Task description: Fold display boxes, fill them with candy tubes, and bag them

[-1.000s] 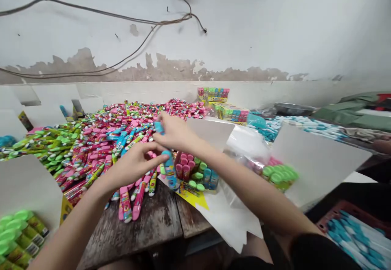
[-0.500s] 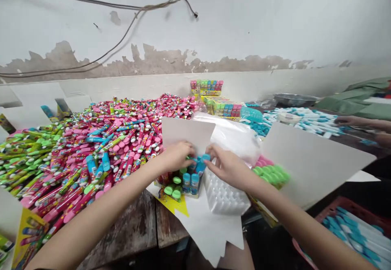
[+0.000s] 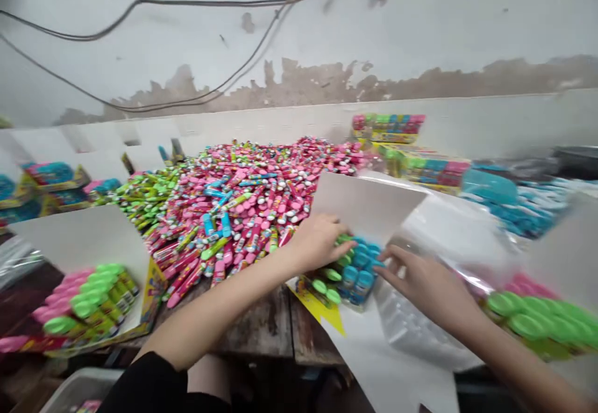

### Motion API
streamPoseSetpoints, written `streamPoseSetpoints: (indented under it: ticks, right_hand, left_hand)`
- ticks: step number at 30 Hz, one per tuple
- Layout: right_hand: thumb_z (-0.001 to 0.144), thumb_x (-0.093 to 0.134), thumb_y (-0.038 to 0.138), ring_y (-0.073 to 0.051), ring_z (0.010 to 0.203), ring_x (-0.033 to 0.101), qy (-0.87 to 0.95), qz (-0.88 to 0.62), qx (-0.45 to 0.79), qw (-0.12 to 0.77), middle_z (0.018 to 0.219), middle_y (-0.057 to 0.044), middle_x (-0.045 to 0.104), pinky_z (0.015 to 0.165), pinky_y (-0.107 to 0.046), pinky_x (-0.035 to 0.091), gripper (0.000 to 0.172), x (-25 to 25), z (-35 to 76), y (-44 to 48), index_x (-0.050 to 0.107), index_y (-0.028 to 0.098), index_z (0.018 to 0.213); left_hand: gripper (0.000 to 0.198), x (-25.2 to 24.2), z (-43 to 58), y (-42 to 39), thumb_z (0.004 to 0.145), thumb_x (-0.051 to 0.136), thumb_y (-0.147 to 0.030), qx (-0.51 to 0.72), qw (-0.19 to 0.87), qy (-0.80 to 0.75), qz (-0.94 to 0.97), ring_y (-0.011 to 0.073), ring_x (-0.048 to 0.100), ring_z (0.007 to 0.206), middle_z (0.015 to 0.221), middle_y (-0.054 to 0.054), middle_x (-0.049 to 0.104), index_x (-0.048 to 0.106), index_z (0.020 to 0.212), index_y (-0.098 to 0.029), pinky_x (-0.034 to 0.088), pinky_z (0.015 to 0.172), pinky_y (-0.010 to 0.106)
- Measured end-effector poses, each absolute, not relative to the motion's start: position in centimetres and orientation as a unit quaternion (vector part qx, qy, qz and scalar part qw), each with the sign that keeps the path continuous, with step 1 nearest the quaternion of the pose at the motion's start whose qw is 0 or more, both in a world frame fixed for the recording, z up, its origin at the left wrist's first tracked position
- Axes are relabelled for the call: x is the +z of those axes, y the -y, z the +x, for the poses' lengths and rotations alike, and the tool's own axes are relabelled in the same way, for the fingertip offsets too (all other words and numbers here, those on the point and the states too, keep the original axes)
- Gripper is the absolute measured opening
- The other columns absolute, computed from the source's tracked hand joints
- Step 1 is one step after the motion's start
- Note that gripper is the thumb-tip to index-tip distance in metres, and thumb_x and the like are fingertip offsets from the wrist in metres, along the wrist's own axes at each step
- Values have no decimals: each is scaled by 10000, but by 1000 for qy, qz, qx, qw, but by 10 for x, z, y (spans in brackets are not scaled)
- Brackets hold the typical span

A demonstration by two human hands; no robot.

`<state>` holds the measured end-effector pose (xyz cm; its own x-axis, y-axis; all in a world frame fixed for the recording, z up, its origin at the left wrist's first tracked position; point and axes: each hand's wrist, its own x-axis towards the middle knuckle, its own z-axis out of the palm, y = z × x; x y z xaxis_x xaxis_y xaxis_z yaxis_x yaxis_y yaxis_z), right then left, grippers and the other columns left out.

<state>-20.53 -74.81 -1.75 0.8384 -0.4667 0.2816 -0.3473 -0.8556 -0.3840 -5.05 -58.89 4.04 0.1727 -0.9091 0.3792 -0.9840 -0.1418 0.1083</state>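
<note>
My left hand curls against the green-capped side of a packed cluster of upright plastic tubes, which have blue and green caps. The cluster stands on a white sheet with a yellow card corner. My right hand reaches in from the right, its fingers apart and their tips at the blue caps. Behind my left forearm lies a large loose heap of pink, green and blue capped tubes. The cluster's lower part is partly hidden by the caps and my hands.
A white card panel stands behind the cluster, with a clear plastic bag to its right. Packed green-capped tubes lie at the right, and more at the left. The wooden table edge runs below.
The view has swung left, shifting everything rightward. The blue tubes once held above now sit within the cluster. My right hand has drawn slightly back, and the other person's hand has left view.
</note>
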Motion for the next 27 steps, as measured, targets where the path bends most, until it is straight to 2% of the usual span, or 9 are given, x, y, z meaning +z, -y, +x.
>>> streamPoseSetpoints:
  ticks: [3,5,9,12,15,18,21,24,27]
  right_hand:
    - [708,607,482,-229,579,627,-231,-932,-230,156,709,-63,680,496,-344,382,227,-3,-203,746,585,340,884]
    - [720,601,481,-221,554,612,-232,-925,-268,137,694,-65,674,502,-351,380,239,16,-190,726,601,346,917]
    - [807,526,381,-222,643,642,-79,-965,-217,126,714,-47,686,573,-337,429,173,50,-119,640,665,291,856]
    - [854,483,331,-229,791,670,10,-976,-174,131,800,-59,701,648,-333,475,213,49,-42,571,681,260,818]
    - [861,511,364,-233,789,682,-8,-978,-161,134,812,-111,695,625,-324,495,244,30,22,528,683,209,786]
    - [815,593,306,-247,752,687,-49,-979,-147,132,793,-131,690,587,-339,510,163,13,56,512,684,171,817]
    - [801,597,210,-244,739,678,-92,-981,-132,113,757,-114,690,588,-363,529,102,10,57,510,690,182,830]
    - [832,552,177,-244,794,667,-99,-981,-136,95,839,-123,704,644,-371,534,160,26,27,521,695,168,906]
    - [872,516,237,-257,805,661,-103,-979,-153,84,875,-141,703,654,-358,510,213,53,-30,551,701,142,917]
  left_hand:
    - [312,51,-13,523,914,421,-376,174,202,434,860,210,636,887,908,56,686,677,926,-198,474,790,300]
    - [347,55,22,478,908,401,-410,160,141,260,942,262,645,904,933,87,694,659,985,-193,482,790,352]
    - [373,45,90,422,826,534,-383,88,58,109,988,374,618,1006,1053,231,657,645,1024,-87,483,812,442]
    - [337,28,121,413,759,616,-329,52,59,81,994,362,634,989,1055,241,661,659,991,-88,498,791,414]
    - [327,17,135,414,709,653,-304,35,72,68,994,326,652,963,1030,213,680,664,970,-107,505,758,354]
    - [306,18,142,409,716,630,-362,32,90,84,992,277,675,879,952,160,706,670,907,-127,499,704,298]
    - [294,31,136,400,740,597,-380,47,102,124,986,253,667,863,938,129,706,656,900,-140,481,699,282]
    - [340,52,116,391,726,617,-351,70,109,179,975,258,638,929,993,111,694,614,1009,-161,462,738,293]
    - [355,79,91,389,687,632,-445,94,183,264,942,233,638,775,862,53,699,614,946,-204,450,655,286]
